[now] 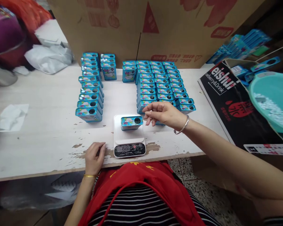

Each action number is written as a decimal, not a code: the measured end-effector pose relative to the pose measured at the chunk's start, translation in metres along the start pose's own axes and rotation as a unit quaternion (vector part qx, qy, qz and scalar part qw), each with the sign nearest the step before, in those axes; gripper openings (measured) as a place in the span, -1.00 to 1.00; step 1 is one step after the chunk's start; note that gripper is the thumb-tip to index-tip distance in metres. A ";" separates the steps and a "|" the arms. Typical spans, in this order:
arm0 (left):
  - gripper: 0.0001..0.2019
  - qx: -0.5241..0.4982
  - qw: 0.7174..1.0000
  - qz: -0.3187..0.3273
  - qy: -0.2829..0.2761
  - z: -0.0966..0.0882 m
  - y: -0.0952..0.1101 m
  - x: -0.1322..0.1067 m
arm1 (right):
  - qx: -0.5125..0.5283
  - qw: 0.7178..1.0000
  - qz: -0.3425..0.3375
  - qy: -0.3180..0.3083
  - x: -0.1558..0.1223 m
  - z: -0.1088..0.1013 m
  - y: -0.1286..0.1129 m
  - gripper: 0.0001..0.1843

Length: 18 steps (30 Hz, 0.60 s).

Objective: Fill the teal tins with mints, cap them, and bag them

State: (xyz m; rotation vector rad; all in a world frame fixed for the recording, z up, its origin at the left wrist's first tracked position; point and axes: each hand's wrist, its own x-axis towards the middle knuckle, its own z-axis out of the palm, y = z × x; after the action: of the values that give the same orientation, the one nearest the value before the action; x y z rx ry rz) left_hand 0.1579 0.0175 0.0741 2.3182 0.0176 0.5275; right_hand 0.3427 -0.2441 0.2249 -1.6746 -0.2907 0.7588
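A blue candy tin [131, 123] with a dark round hole in its top stands on a small white kitchen scale [129, 138], whose display is lit. Just right of the tin is my right hand [161, 114], palm down, its fingertips pinched close to the hole. Whatever the fingertips hold, if anything, is too small to make out. My left hand [94, 157] rests loosely curled on the table's front edge, left of the scale, with nothing visible in it. Rows of similar tins [146, 91] stand behind my right hand.
More tins [89, 113] line up at the left, some with white pieces at their holes. A turquoise basin [271, 81] of white pellets sits at the right by a black carton [224, 94]. A large cardboard box [122, 34] closes off the back. Crumpled tissue [11, 117] lies left.
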 end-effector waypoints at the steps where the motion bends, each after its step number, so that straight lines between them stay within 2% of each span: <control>1: -0.93 0.001 1.000 -0.001 -0.001 0.000 0.000 0.000 | -0.013 1.000 -0.014 0.002 -0.002 0.002 0.000 -0.74; 7: -0.93 0.000 1.000 0.003 -0.002 0.000 0.000 0.000 | -0.149 0.982 -0.102 0.051 -0.008 0.018 0.001 -0.67; 13: -0.89 0.013 1.000 -0.010 -0.007 -0.002 0.000 0.004 | -0.246 0.957 -0.139 0.062 0.003 0.032 0.006 -0.69; 16: -0.86 0.010 1.000 -0.009 -0.014 -0.010 0.004 0.004 | -0.243 0.951 -0.157 0.112 -0.004 0.014 -0.002 -0.70; 18: -0.85 0.014 1.000 -0.003 -0.022 -0.015 0.006 0.005 | -0.232 0.938 -0.171 0.193 -0.014 -0.018 -0.008 -0.69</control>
State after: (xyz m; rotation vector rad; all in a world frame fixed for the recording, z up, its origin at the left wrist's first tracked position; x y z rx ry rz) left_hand 0.1558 0.0239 0.0894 2.3550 0.0110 0.4748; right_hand 0.3454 -0.2642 0.2379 -2.0963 -0.4931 0.0888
